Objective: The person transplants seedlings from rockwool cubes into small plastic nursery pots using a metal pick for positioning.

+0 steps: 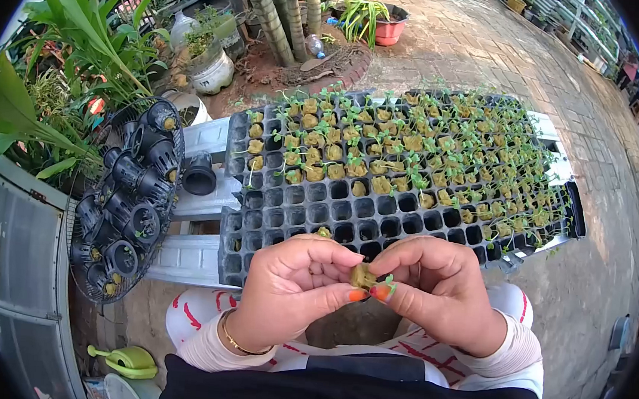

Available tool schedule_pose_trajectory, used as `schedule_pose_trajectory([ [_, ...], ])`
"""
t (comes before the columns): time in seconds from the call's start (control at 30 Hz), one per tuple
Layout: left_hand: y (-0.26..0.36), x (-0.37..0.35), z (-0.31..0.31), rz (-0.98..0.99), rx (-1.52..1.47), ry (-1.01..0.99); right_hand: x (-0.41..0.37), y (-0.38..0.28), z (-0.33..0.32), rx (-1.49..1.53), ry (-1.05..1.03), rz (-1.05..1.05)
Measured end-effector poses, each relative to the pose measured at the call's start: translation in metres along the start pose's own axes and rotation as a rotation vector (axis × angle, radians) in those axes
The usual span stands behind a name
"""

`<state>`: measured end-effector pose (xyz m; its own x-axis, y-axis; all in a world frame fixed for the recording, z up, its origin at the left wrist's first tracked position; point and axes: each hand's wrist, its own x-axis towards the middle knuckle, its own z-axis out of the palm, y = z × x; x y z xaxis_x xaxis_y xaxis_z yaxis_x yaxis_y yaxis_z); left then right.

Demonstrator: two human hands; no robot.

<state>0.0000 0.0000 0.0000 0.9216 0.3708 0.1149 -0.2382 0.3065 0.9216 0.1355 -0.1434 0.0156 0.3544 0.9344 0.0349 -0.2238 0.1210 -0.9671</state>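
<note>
Between both hands is a small yellow-brown seedling plug (363,276) with tiny green leaves at its lower right. My left hand (294,286) pinches it from the left, thumb below and fingers above. From the right, my right hand (444,288) grips the same plug with thumb and fingertips. Both hands are over the near edge of a black seedling tray (254,221). Many of its cells hold similar plugs with thin green sprouts; the front and left cells are mostly bare. Another plug (324,232) shows just behind my left hand.
A wire basket (171,222) of black net pots (128,172) stands left of the tray, with one loose net pot (200,175) beside it. Silvery slats (187,257) support the tray. A green watering can (126,362) sits lower left. Potted plants and trunks (274,16) stand behind.
</note>
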Motion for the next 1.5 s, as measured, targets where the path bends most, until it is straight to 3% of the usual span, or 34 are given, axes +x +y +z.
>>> schedule_pose_trajectory([
  [0.07,-0.002,0.001,0.001,0.092,0.045,-0.033,0.001,-0.002,0.002,0.051,0.026,-0.035],
  [0.2,-0.001,0.001,0.001,0.091,0.029,-0.014,0.003,0.000,0.001,-0.014,0.022,-0.046],
  [0.57,0.007,0.004,0.001,-0.231,-0.103,0.032,0.007,-0.011,0.003,0.080,0.091,0.127],
  [0.97,0.013,0.006,0.001,-0.339,-0.185,0.035,0.012,-0.005,0.000,0.117,0.096,0.145],
  [1.2,0.014,0.005,0.001,-0.329,-0.203,0.047,0.008,-0.007,0.002,0.163,0.042,0.085],
  [1.5,0.005,0.001,0.004,-0.100,-0.060,-0.012,0.003,-0.009,0.007,-0.014,0.045,-0.040],
])
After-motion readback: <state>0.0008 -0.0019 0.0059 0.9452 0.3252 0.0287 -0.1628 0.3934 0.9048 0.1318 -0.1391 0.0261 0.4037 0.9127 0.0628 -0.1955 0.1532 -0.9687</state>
